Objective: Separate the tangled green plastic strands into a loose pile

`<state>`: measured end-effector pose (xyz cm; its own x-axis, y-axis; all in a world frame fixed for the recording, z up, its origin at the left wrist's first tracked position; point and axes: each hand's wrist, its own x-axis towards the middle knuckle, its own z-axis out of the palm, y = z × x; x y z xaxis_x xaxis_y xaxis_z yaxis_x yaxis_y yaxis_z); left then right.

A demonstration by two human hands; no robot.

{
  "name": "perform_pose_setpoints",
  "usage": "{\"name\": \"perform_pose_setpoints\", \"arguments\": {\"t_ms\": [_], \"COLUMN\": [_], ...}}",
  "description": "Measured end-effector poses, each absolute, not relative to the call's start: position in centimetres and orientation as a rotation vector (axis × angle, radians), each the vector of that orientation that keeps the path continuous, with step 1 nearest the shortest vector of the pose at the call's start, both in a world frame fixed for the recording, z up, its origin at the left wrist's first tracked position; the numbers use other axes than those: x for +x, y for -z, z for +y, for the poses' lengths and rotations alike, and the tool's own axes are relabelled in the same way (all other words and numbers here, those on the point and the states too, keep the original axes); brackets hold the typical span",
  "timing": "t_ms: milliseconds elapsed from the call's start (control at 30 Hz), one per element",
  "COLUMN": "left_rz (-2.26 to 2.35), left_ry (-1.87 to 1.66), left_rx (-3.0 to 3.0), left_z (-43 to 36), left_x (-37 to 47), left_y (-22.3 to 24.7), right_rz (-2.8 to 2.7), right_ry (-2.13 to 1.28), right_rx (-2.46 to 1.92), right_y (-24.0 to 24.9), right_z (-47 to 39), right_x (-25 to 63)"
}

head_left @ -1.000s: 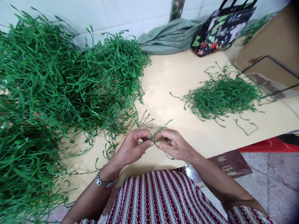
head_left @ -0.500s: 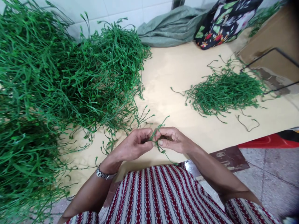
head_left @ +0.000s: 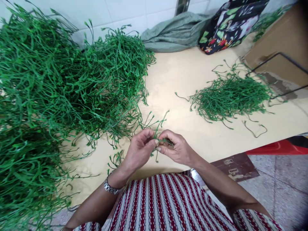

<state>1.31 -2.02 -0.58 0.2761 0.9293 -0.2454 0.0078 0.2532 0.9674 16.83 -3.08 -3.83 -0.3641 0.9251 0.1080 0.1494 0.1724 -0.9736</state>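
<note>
Left hand [head_left: 141,150] and right hand [head_left: 179,149] pinch green stems [head_left: 165,140] together.
The stem end [head_left: 157,157] hanging below them reaches less far than half a second ago.

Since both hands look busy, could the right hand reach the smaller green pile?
Likely yes: nothing visible stands between the right hand and the smaller green pile, though that hand holds stems.
</note>
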Motion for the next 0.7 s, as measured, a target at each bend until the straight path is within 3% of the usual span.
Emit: {"name": "perform_pose_setpoints", "arguments": {"t_ms": [133, 533, 700], "left_rz": [1.086, 1.024, 1.071], "left_ry": [-0.769, -0.610, -0.613], "left_rx": [1.349, 1.499, 1.629], "left_z": [-1.9, -1.3, -1.6], "left_x": [1.2, 0.7, 0.6], "left_y": [0.3, -0.3, -0.2], "right_rz": [-1.595, -1.857, -2.019], "right_ry": [-1.413, -1.124, -0.828], "right_rx": [-0.989, -0.981, -1.136], "right_y": [4.3, 3.4, 2.6], "right_z": [-2.9, -2.8, -3.8], "right_x": [17.0, 17.7, 17.2]}}
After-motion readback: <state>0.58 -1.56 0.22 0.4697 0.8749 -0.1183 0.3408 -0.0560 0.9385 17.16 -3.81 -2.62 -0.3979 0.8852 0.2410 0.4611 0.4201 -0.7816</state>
